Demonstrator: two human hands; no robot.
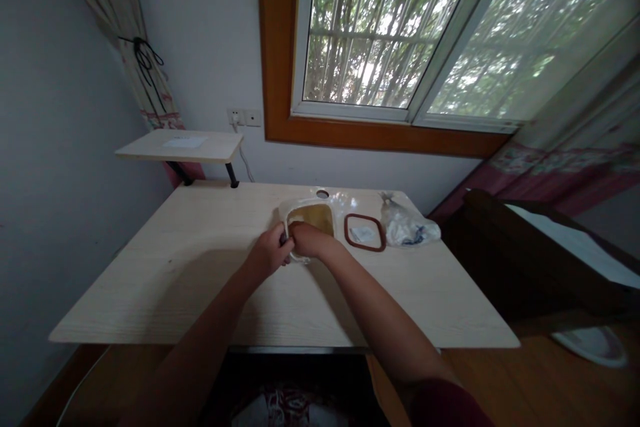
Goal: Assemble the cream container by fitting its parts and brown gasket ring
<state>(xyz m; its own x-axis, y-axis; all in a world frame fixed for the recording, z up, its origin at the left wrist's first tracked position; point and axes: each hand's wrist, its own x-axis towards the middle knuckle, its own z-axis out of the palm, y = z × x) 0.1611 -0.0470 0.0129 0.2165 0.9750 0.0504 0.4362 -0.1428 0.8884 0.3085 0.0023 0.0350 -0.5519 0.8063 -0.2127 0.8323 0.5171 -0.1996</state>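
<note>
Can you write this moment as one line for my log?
left hand: at rim of plastic tub | right hand: on tub rim | nearby: brown ring, plastic bag

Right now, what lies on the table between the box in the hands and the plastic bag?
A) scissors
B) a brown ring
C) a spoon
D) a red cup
B. The brown ring lies flat on the table, between the bag and the box held by the left hand and right hand.
</note>
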